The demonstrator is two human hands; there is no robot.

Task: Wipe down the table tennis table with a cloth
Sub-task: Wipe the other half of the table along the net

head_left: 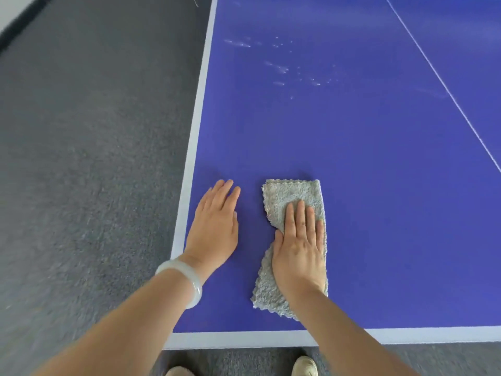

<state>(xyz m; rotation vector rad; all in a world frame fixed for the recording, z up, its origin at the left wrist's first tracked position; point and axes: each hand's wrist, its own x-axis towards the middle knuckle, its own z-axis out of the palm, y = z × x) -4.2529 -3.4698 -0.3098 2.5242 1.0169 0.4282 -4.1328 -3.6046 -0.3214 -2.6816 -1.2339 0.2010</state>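
A blue table tennis table with white edge lines fills the right of the view; I stand at its near left corner. A grey fluffy cloth, folded long, lies flat on the blue surface near that corner. My right hand presses flat on the cloth with straight fingers. My left hand rests flat on the bare table to the left of the cloth, fingers straight, a pale bangle on its wrist. Whitish smears mark the surface farther away.
Grey carpet covers the floor to the left of the table. A thin white centre line runs up the table at right. My shoes show below the near edge.
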